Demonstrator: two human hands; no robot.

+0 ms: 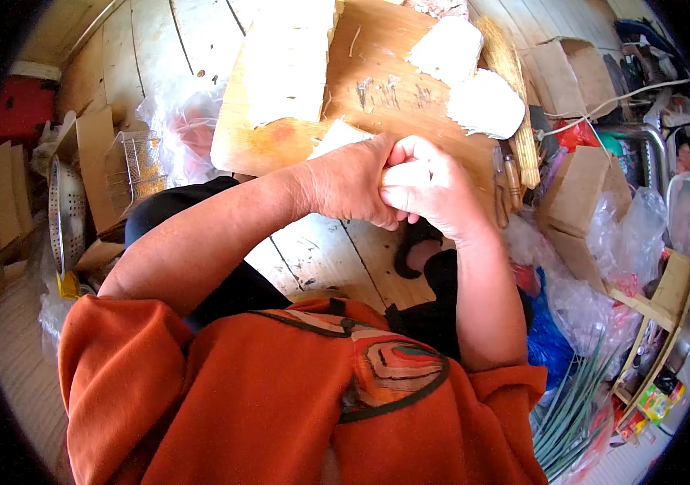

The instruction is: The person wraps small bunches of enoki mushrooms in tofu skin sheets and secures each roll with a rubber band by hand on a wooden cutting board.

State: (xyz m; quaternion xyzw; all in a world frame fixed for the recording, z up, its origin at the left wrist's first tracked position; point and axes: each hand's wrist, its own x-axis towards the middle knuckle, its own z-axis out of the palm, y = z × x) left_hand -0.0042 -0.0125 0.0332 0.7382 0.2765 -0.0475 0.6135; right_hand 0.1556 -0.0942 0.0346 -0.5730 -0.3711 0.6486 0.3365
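Hands meet at near edge of board; clutter close on both sides

The fingers of the right hand [430, 190] are bent in against the left hand [351, 184], thumb uppermost. The left hand's fingers are mostly hidden; whether either hand grips anything between them cannot be told. A pale sheet [337, 137] shows just beyond the left hand, at the near edge of the wooden board [385, 48], its near part covered by that hand.

On the board, a long pale slab [292, 65] occupies the left part. Two white rounded pieces [486, 103] sit near the right edge, one partly over the other. A straw-coloured bundle [515, 105] runs along that edge, with wooden handles [512, 179] near its lower end. Scratched wood shows between slab and rounded pieces.

Left of the board: a clear plastic bag [187, 133] close to its edge, a wire basket [141, 166] and a metal colander [67, 214]. Right: a cardboard box [575, 77], more plastic bags [628, 230] and long green stalks [575, 412], crowding the right elbow's side. Plank floor [321, 257] shows below the hands, bounded by dark-clothed legs.
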